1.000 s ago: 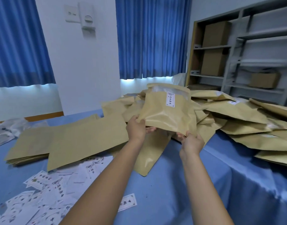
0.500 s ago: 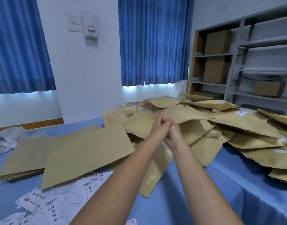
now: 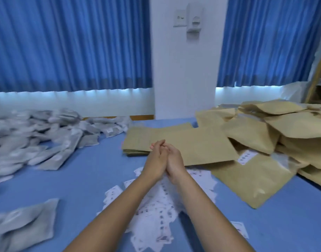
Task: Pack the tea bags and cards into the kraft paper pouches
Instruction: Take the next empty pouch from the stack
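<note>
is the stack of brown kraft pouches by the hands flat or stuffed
Flat. The stack of brown kraft paper pouches lies thin and level, edges layered, unlike the heap of bulging pouches to its right.

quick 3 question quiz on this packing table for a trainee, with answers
1. True or false: the left hand and right hand each hold a pouch.
2. The tea bags lie: A) left of the hands B) right of the hands C) on the cards.
3. Fill in: the filled pouches are heaped to the ___ of the flat stack.
Key: 1 false, the hands press together, empty. 2 A. 3 right.
</note>
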Motion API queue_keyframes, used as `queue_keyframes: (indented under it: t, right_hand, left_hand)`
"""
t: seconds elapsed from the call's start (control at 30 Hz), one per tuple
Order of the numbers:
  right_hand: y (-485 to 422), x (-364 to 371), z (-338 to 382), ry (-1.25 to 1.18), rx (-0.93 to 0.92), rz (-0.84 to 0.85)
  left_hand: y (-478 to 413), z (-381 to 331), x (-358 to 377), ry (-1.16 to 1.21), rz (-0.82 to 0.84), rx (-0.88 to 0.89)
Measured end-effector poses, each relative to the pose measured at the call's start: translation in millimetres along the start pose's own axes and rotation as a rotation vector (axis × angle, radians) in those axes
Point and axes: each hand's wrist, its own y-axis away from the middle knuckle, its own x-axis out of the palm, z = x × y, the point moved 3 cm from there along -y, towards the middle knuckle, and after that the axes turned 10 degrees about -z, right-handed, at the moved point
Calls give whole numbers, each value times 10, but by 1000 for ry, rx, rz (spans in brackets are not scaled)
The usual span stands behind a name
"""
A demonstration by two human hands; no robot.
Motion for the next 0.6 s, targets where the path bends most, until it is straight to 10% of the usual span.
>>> queue_keyframes:
  t: [0.23,0.33,0.6]
  right_hand:
    - [715,1246,-466,797,-126,713]
    - [1152,1654,-669,1045,-241,993]
    - [1650,2538,-970,1147,-503,903]
  left_hand:
    - [-66,1067,-1794,-832,-319,-186]
    - [-4,1498,-2261,-845,-358,-340]
    - [-246,1561,-2727,-528,-374,-291]
